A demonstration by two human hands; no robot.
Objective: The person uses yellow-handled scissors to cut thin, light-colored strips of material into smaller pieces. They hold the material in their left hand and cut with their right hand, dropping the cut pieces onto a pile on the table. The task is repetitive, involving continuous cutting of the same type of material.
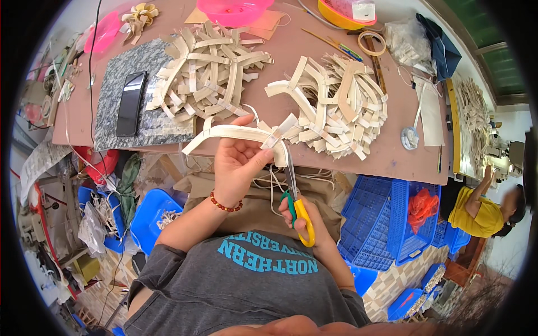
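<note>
My left hand (236,171) pinches a cream strap-like fabric piece (224,132) with short cross tabs, near the table's front edge. One end of the piece bends down toward my body. In my right hand (318,219) are scissors (303,215) with yellow and green handles. Their blades point up alongside the bent end of the piece; whether they are cutting cannot be made out. Beyond my left hand lies a heap of similar pieces (216,64), partly on a grey speckled slab (115,89). A second heap (342,106) is to the right.
A black phone (131,103) rests on the slab. Pink (235,10) and yellow (342,15) basins stand at the table's far side, with a tape roll (372,43) close by. Blue crates (367,221) sit below the table at right. A person in yellow (482,213) works farther right.
</note>
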